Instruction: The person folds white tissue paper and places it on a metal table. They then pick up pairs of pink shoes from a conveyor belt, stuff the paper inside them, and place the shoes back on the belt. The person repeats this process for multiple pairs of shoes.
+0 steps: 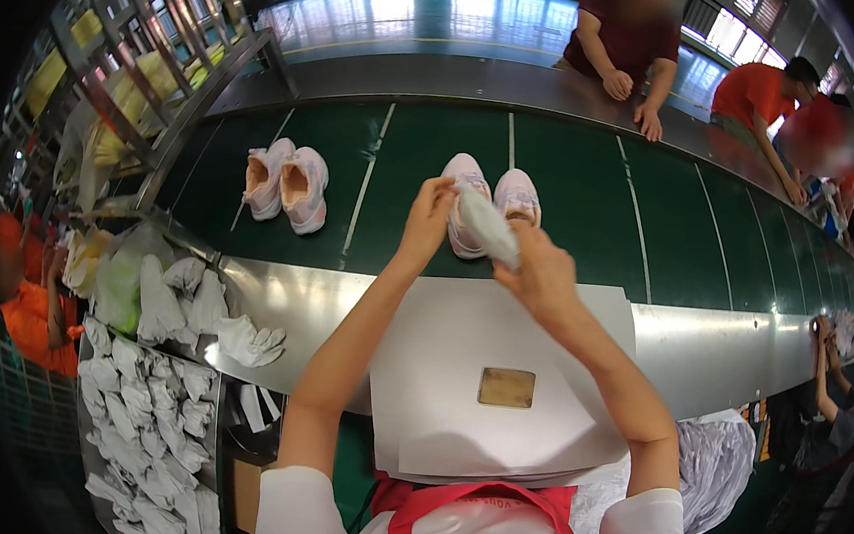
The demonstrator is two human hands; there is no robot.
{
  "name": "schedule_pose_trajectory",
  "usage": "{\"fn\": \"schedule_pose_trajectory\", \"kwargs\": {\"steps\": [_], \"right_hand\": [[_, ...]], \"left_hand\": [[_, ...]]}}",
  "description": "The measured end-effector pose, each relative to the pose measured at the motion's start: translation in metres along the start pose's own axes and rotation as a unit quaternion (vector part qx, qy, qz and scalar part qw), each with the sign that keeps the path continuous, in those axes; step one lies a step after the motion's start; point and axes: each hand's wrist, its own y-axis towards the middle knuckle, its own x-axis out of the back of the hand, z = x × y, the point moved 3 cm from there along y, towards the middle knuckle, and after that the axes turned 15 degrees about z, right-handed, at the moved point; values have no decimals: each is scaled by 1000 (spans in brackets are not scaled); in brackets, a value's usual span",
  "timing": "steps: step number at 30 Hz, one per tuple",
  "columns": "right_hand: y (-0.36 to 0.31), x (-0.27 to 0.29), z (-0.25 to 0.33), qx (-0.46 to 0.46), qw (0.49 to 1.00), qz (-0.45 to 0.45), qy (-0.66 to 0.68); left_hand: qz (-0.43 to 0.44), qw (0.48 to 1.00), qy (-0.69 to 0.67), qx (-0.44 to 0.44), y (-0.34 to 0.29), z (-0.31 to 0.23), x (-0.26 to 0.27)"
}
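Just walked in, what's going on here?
A person's right hand holds a white wad over a pair of pale pink shoes on a green belt. The left hand is at the wad's far end; whether it grips it is unclear. Another pair stands to the left, and crumpled white bundles lie heaped at lower left.

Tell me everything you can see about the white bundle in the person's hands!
The white bundle is long and plump, with a smooth-looking outside. It could be paper or thin cloth; I can't tell which. It slants from upper left to lower right in the picture. The right hand grips its lower end. The left hand is close to its upper end, but contact is unclear. It partly hides a pale pink shoe behind it; whether they touch, I can't tell.
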Motion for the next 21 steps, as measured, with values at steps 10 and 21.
{"fn": "schedule_pose_trajectory", "kwargs": {"steps": [10,21], "right_hand": [[90,-21,-23,-40,968,147,-199],[145,-39,-50,-35,925,326,-194]], "left_hand": [[229,909,341,65,85,35,-1],[219,913,340,49,88,36,-14]]}}
